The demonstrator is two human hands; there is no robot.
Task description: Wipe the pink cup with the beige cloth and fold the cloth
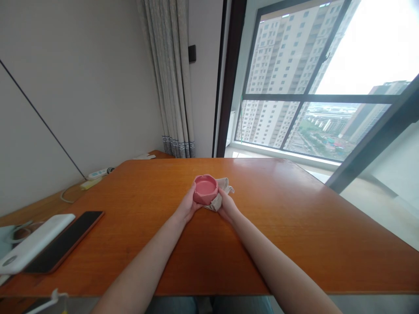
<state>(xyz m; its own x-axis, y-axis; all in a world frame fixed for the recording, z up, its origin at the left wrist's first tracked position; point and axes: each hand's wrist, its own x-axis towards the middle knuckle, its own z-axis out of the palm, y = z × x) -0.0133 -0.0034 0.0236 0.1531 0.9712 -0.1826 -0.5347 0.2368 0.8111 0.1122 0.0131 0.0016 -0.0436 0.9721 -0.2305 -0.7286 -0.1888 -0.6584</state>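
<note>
On the orange-brown wooden table (281, 213), a white oblong slab (42, 236) and a black rectangular slab (67, 240) are seen at left, out of the way; by the left hand (188, 203) and right hand (228, 205), fingers curled, a pink faceted round dish (205, 190) is grasped mid-table, a beige crumpled cloth (225, 183) bunched at its right; holding seems the step in hand; steadiness is called for.

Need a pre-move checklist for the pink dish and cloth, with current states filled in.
1. Left hand on pink dish: ok, at its left side.
2. Right hand on cloth: ok, at the dish's right side.
3. Dish opening facing up: ok, nothing visible inside.
4. Dish lifted off table: cannot tell, underside hidden.
5. White device and dark device apart from hands: ok, off to the left.
</note>
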